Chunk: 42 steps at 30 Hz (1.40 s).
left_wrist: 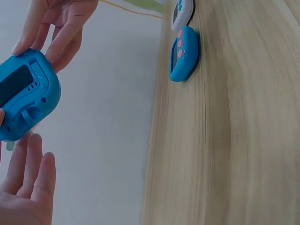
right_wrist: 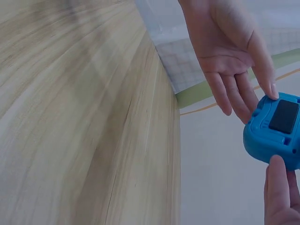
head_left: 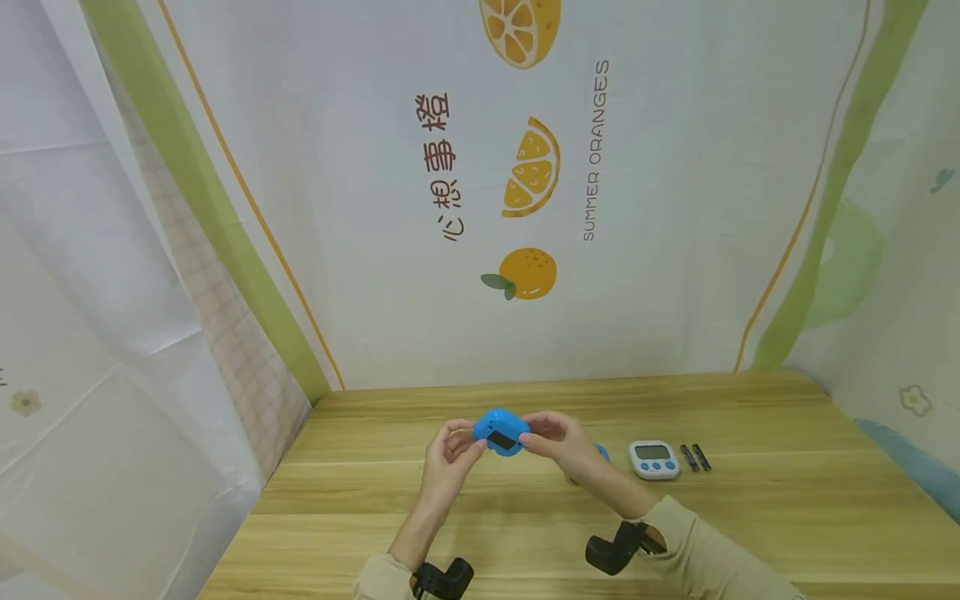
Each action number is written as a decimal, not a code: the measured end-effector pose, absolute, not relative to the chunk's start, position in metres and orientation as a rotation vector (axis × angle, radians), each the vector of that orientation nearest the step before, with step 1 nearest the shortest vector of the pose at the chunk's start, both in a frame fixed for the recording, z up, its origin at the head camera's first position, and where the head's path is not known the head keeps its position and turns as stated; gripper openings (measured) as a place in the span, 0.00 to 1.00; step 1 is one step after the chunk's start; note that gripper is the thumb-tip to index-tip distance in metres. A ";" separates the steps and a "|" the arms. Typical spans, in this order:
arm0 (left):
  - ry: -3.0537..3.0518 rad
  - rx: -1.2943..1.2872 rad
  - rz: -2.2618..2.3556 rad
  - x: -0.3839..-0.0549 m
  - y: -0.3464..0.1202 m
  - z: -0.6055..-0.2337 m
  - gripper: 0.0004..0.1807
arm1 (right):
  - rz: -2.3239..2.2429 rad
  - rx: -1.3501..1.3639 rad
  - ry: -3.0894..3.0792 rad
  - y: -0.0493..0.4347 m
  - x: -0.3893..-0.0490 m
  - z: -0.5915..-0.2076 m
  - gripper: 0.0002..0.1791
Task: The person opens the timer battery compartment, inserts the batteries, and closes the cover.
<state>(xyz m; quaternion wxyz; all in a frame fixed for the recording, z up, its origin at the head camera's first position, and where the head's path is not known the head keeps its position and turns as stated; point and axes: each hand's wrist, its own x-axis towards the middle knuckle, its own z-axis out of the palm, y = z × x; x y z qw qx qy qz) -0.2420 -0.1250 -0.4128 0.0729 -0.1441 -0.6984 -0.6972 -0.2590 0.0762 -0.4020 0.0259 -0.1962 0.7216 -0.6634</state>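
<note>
Both hands hold a blue digital timer [head_left: 497, 417] above the table, its back with a black rectangular patch [right_wrist: 284, 116] turned toward the head camera. On one end my left hand [head_left: 447, 467] pinches it between thumb and fingers. From the opposite end my right hand [head_left: 566, 442] grips it the same way, thumb on the back edge. A small stand-like tab [left_wrist: 32, 114] shows on the timer's back in the left wrist view. Its front is hidden. A second blue timer [left_wrist: 187, 54] with pink buttons lies on the table, mostly hidden behind my right wrist in the head view.
Right of the right forearm, a white timer [head_left: 655, 460] with blue buttons lies on the wooden table [head_left: 360, 492]. Two dark batteries [head_left: 696, 457] lie beside it. A printed cloth [head_left: 390, 317] hangs behind the table, with more cloth at both sides.
</note>
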 end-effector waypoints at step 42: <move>-2.054 -0.481 -2.283 -0.247 -0.129 -0.414 0.31 | -1.989 -0.959 2.274 0.076 -0.274 -0.412 0.32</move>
